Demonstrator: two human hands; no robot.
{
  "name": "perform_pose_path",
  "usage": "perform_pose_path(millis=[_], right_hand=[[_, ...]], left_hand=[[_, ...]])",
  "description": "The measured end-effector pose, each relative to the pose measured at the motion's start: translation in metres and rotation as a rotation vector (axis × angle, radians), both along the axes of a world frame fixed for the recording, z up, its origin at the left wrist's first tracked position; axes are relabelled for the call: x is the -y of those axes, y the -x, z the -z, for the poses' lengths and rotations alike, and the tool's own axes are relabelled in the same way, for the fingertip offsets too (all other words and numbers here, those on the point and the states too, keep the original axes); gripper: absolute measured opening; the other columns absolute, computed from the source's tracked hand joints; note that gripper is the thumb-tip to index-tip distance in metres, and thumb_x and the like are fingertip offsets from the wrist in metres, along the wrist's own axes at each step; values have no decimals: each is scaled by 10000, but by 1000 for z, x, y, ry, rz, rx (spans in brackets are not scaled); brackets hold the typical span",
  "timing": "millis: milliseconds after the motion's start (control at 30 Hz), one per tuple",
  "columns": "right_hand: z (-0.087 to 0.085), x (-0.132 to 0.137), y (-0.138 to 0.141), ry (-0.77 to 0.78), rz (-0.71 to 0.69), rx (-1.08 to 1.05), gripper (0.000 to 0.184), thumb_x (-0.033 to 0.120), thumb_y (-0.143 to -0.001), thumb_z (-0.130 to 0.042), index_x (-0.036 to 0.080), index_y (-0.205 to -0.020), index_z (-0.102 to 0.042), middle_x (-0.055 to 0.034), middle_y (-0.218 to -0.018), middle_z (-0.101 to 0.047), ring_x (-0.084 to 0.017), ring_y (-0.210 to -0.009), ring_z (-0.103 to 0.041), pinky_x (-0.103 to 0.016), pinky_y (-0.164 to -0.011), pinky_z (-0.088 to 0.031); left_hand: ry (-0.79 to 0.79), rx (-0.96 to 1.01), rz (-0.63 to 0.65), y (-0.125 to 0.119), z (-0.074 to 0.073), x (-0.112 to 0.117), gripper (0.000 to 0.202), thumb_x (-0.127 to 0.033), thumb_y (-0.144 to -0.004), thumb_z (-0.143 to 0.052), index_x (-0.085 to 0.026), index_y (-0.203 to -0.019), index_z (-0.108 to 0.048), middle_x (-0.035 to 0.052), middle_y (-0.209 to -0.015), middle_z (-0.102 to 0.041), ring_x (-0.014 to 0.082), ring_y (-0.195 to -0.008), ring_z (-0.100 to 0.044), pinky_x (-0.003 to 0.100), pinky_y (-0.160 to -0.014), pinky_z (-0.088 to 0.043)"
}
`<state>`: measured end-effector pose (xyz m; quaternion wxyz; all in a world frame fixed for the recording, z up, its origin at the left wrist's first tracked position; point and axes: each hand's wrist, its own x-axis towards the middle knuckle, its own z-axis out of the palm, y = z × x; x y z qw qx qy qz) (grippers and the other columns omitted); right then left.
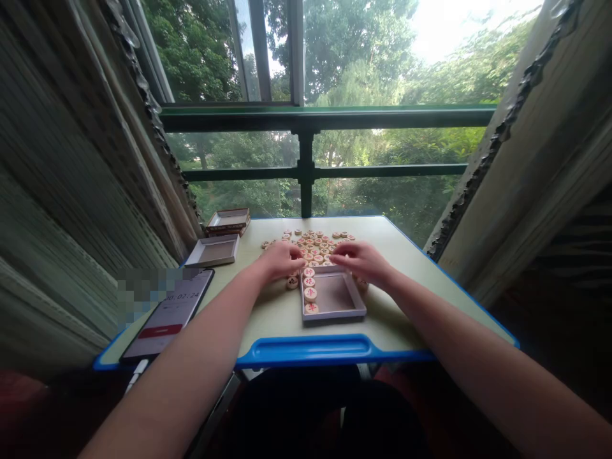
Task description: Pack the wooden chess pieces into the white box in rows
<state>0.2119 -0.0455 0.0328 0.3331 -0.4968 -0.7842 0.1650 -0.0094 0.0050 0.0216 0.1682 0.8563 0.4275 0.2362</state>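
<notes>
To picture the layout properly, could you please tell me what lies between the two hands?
In the head view, loose round pieces lie between the left hand and the right hand, beyond the box.

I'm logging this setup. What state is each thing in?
Near tray: open, partly filled
Left tray: open
Back boxes: stacked
Loose pieces: scattered
Phone: screen lit, cable attached
Curtains: parted
Left hand: fingers curled, grip unclear
Right hand: fingers curled, grip unclear
Window: opening unclear

Red-marked cream discs (310, 294), blue-edged pale green table (411, 271)
</notes>
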Motion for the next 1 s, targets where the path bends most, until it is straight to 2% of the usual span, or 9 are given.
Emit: perform_pose_path(millis=[100, 167, 233, 333, 567, 733, 833, 1000], right_hand=[[7, -18, -17, -118, 304, 55, 220, 240, -810, -521, 146, -885, -706, -63, -812, -665, -178, -777, -569, -292, -751, -412], [10, -25, -27, -145, 422, 156, 243, 182, -797, -500, 149, -902, -717, -83, -872, -665, -210, -881, -554, -308, -824, -391], [11, -28, -34, -100, 468, 231, 263, 187, -798, -487, 167, -899, -729, -83, -907, -670, -230, -915, -534, -322, -841, -380], [12, -29, -39, -53, 413, 306, 259, 212, -789, -492, 197, -857, -742, -65, -919, -679, -229, -903, -519, -331, -843, -370], [20, -27, -32, -114, 214, 331, 243, 234, -795, -521, 236, -903, -739, -45, -1033, -672, -210, -929, -487, -361, -867, -340], [16, -20, -26, -140, 30, 312, 322, 82, -747, -498, 249, -860, -749, -40, -998, -663, -197, -938, -485, -353, -882, -330], [14, -20, -26, -105, 26, 327, 291, 86, -737, -512, 238, -812, -750, -38, -970, -668, -194, -917, -490, -349, -883, -328], [17, -23, -30, -66, 129, 338, 157, 221, -762, -560, 212, -782, -716, -31, -876, -700, -218, -895, -486, -340, -829, -364]], left_hand=[[-124, 57, -91, 3, 0, -1, 209, -252, -701, -525, -146, -723, -703, 32, -730, -653, 137, -670, -552, 239, -627, -416], [-178, 74, -126, 5, 0, -2, 204, -243, -714, -527, -149, -742, -705, 34, -732, -647, 135, -662, -546, 244, -635, -424], [-208, 82, -133, 6, 1, -2, 200, -235, -722, -529, -151, -766, -705, 37, -750, -646, 135, -668, -547, 248, -648, -434], [-195, 48, -102, 5, 5, -3, 191, -220, -724, -531, -159, -779, -704, 41, -798, -657, 142, -701, -561, 261, -683, -446], [-202, -34, -38, 0, 9, -2, 196, -214, -736, -531, -164, -793, -711, 61, -833, -667, 178, -777, -580, 307, -766, -453], [-183, -30, -37, -1, 5, 0, 188, -199, -738, -530, -172, -801, -706, 57, -851, -669, 178, -783, -586, 311, -770, -458], [-177, -22, -42, 0, 4, 0, 177, -193, -739, -535, -171, -808, -697, 53, -853, -662, 175, -789, -582, 306, -764, -459], [-163, -27, -45, 1, 4, -1, 154, -189, -760, -531, -163, -778, -682, 53, -835, -649, 174, -790, -571, 296, -751, -455]])
